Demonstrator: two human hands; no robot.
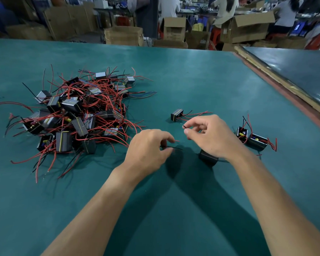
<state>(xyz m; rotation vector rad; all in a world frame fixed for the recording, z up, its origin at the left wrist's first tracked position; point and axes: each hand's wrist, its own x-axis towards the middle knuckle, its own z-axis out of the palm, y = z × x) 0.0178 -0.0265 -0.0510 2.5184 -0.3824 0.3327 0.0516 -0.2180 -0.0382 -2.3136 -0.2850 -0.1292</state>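
Where the two hands meet at the centre of the frame, the left hand (148,148) has its fingers curled, pinching a thin black wire (176,148) whose end pokes rightward. The right hand (209,135) closes thumb and forefinger on a dark wire tip (184,126). This may belong to the black block (207,158) lying half hidden beneath that wrist on the green table (192,80). A tangled pile of wired blocks (78,111) lies at left.

Left forearm (92,209) and right forearm (266,191) extend forward, converging toward the centre. Left hand (148,146), back up, fingers curled, pinches a black wire (175,148) between thumb and fingertips. Right hand (209,135), just beside it, knuckles up, pinches a wire end (184,126) between thumb and forefinger.
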